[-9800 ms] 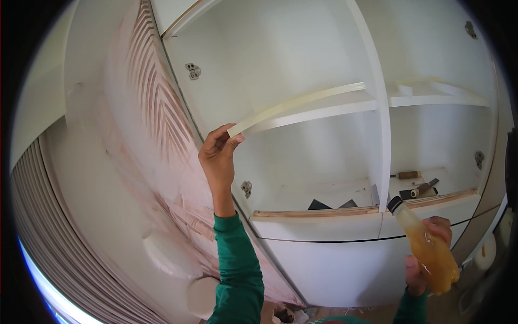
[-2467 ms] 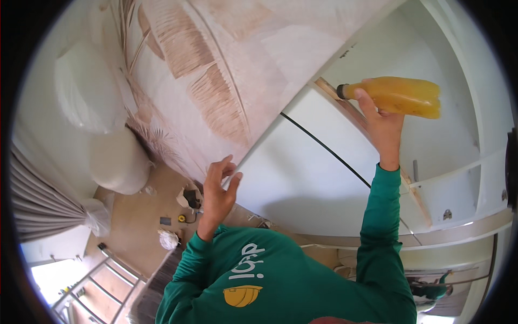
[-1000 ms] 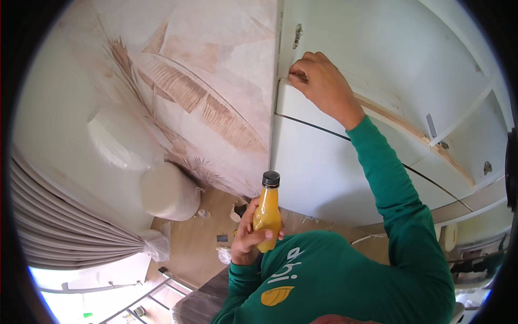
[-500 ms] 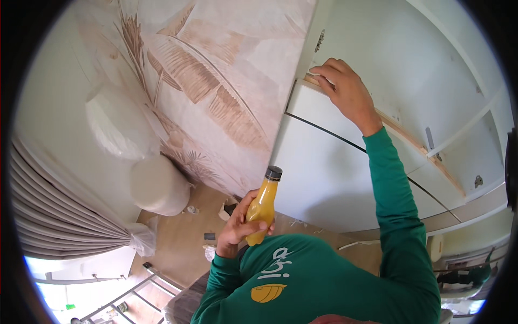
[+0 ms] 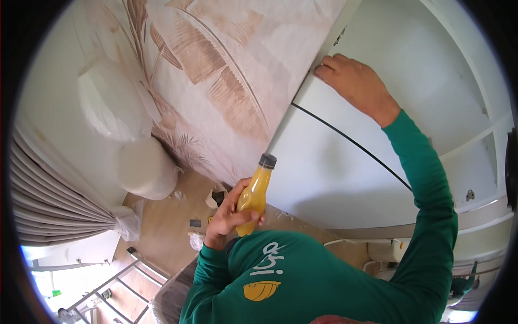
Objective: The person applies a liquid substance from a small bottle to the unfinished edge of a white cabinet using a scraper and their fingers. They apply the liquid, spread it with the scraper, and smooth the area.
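My left hand (image 5: 229,216) is wrapped round a clear bottle (image 5: 256,197) of yellow liquid with a black cap, held tilted in front of my chest. Farther up and to the right, my right hand (image 5: 353,83) is at the upper left corner of a white cabinet panel (image 5: 334,100), close to the patterned wall. Its fingers are curled and their tips pressed together at the panel's edge; whatever they grip, if anything, is too small to make out. A dark seam (image 5: 353,141) divides this panel from the larger white front (image 5: 318,167) below.
Leaf-patterned wall covering (image 5: 232,81) runs along the cabinet's left side. The cabinet's open upper part (image 5: 426,70) has metal hinge plates. Wrapped white bundles (image 5: 145,167) stand at left beside a grey curtain (image 5: 59,200). A metal ladder (image 5: 121,286) and floor scraps (image 5: 195,223) lie lower left.
My right hand has shifted slightly right, with fingers more curled. The wooden strip along the panel's top no longer shows. The left hand still holds the bottle; the view has turned a little.
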`<act>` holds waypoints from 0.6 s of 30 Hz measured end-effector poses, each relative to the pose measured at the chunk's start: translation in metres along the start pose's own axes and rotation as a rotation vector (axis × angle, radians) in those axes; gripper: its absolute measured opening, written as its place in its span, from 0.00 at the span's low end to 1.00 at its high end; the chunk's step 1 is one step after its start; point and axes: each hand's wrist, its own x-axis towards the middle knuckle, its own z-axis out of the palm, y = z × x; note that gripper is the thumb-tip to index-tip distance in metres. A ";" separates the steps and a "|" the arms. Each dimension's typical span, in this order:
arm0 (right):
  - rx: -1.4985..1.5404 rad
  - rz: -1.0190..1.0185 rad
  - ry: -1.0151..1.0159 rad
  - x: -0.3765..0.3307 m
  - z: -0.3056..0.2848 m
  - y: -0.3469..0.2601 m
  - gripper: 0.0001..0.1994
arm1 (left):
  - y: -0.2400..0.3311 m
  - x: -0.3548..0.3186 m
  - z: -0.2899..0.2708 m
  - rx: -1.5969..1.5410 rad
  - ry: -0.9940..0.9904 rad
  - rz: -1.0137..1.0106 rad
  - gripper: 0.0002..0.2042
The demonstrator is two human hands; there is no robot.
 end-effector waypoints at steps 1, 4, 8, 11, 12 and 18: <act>-0.012 -0.027 -0.021 0.004 -0.003 0.000 0.11 | -0.001 0.000 0.000 0.002 0.001 -0.002 0.37; -0.086 -0.094 -0.070 0.014 -0.007 0.001 0.09 | -0.005 0.001 0.002 0.013 -0.007 -0.010 0.37; -0.157 -0.153 -0.074 0.015 0.000 0.003 0.06 | -0.014 0.004 0.002 0.046 0.015 -0.059 0.41; -0.095 -0.123 -0.183 0.024 -0.003 0.002 0.07 | -0.017 0.003 0.000 0.039 -0.002 -0.056 0.40; -0.076 -0.094 -0.242 0.027 -0.007 0.004 0.07 | -0.018 0.004 0.001 0.034 -0.004 -0.054 0.40; 0.182 0.004 -0.369 0.009 -0.019 0.025 0.04 | -0.017 0.017 0.012 0.080 -0.078 -0.020 0.38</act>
